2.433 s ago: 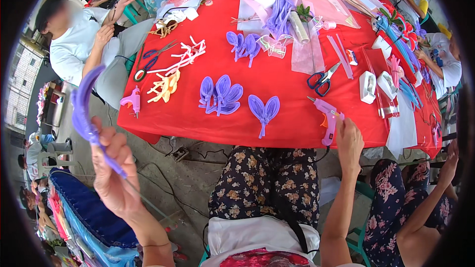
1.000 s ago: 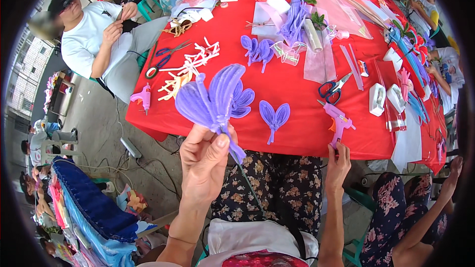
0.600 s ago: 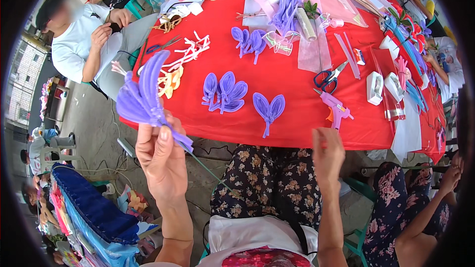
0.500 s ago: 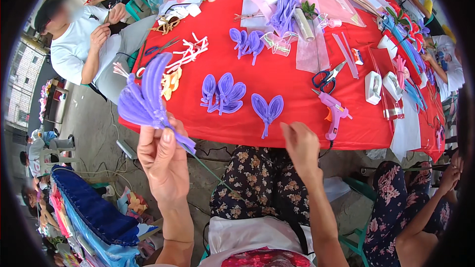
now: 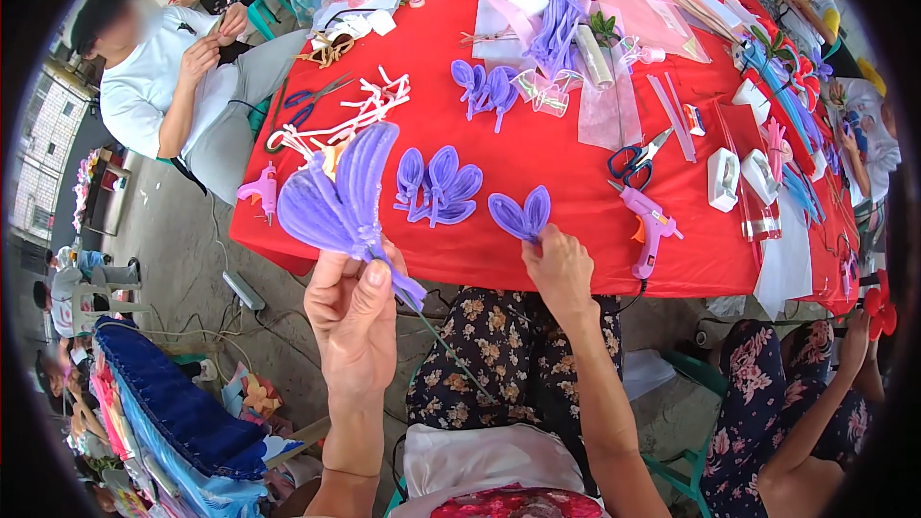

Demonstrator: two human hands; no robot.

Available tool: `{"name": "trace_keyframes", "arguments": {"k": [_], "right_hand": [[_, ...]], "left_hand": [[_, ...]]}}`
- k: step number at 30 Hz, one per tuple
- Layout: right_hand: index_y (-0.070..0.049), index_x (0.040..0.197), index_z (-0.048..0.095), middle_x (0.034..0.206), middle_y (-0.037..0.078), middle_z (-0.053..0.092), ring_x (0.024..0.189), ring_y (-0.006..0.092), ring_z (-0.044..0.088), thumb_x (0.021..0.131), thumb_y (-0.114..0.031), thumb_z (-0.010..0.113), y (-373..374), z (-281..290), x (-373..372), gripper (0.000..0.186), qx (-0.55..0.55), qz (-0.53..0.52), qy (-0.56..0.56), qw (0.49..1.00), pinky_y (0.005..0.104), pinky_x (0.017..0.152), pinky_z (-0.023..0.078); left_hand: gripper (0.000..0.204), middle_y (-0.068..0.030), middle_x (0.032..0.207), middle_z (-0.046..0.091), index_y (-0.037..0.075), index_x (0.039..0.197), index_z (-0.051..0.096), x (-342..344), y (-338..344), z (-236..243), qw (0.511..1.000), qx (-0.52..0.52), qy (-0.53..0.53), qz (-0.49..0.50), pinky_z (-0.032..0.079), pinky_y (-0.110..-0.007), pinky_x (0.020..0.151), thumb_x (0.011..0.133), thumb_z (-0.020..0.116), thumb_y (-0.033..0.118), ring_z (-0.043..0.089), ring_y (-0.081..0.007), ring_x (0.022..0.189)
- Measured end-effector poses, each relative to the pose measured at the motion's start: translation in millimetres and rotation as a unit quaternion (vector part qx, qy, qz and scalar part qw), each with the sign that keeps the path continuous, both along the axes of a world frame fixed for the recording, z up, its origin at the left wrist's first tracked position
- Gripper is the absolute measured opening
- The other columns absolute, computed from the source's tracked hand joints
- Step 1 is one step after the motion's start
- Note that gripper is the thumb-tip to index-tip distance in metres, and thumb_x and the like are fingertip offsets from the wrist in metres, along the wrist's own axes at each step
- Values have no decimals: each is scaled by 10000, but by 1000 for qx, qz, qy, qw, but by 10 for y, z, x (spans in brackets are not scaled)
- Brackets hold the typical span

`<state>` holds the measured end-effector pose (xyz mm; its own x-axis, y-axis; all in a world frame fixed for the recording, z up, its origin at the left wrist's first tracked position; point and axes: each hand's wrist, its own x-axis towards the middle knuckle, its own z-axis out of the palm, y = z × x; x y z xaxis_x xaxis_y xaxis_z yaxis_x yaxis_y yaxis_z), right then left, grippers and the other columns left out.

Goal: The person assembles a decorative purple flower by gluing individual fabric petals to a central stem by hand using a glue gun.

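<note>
Red table (image 5: pixel 566 163) fills the far half of the view, crowded with craft bits. Left hand (image 5: pixel 355 312) raised near the table's near-left edge, fingers curled shut round the base of a purple pipe-cleaner flower (image 5: pixel 336 197); thumb lies across the front of the binding, petals fan up and left above the fingers, thin stem (image 5: pixel 451 355) runs down right below the hand. Right hand (image 5: pixel 561 269) at the near table edge, to the right of the left hand, fingertips pinched on the bottom of a two-loop purple petal piece (image 5: pixel 520 214) lying on the cloth; loops point far, away from the fingers. Just left of it, a cluster of purple petal loops (image 5: pixel 436 187) on the table, untouched. Pink glue gun (image 5: pixel 648 228) right of the right hand, blue-handled scissors (image 5: pixel 633 158) just beyond it. White pipe-cleaner pieces (image 5: pixel 360 115) far left.
</note>
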<state>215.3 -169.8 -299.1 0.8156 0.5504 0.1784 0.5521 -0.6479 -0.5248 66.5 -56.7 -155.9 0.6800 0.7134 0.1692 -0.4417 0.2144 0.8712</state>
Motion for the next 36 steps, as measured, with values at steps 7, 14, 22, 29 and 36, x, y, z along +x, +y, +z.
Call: {"name": "trace_keyframes", "arguments": {"k": [7, 14, 22, 29, 36], "right_hand": [[10, 886, 546, 677, 61, 596, 553, 103, 550, 818, -166, 561, -377, 112, 243, 190, 284, 10, 474, 834, 230, 474, 427], [-34, 907, 536, 677, 51, 558, 565, 113, 511, 870, -192, 501, -608, 419, 124, 166, 534, 102, 612, 574, 230, 515, 418], [-16, 958, 528, 731, 88, 582, 643, 134, 533, 865, -196, 511, -679, 796, -37, 203, 551, 149, 516, 639, 271, 619, 414], [54, 1038, 461, 698, 101, 603, 631, 113, 525, 859, -170, 521, -622, 1253, -312, 294, 488, 63, 315, 812, 248, 616, 387], [56, 950, 531, 849, 115, 607, 778, 174, 582, 739, 61, 565, -676, 1268, -497, 214, 334, 101, 13, 937, 269, 672, 444]], "left_hand": [[359, -41, 940, 543, -12, 1150, 466, 39, -67, -47, 999, -11, 9, -32, 395, -248, 851, 805, 557, 22, 511, -100, 894], [266, -48, 918, 566, -6, 1062, 527, 165, -252, -22, 998, -33, 19, -46, 409, -258, 859, 797, 551, -12, 531, -108, 868], [242, -53, 908, 559, -19, 1039, 540, 263, -404, 5, 998, -6, 20, -63, 440, -240, 717, 800, 569, -3, 519, -97, 784], [241, -55, 941, 555, -43, 1040, 529, 264, -457, -65, 997, 45, 33, -59, 434, -238, 761, 800, 556, -33, 524, -112, 875], [230, -73, 922, 564, -49, 1015, 539, 285, -570, -83, 975, 201, 82, 37, 439, -225, 692, 787, 573, -36, 534, -110, 808]]}}
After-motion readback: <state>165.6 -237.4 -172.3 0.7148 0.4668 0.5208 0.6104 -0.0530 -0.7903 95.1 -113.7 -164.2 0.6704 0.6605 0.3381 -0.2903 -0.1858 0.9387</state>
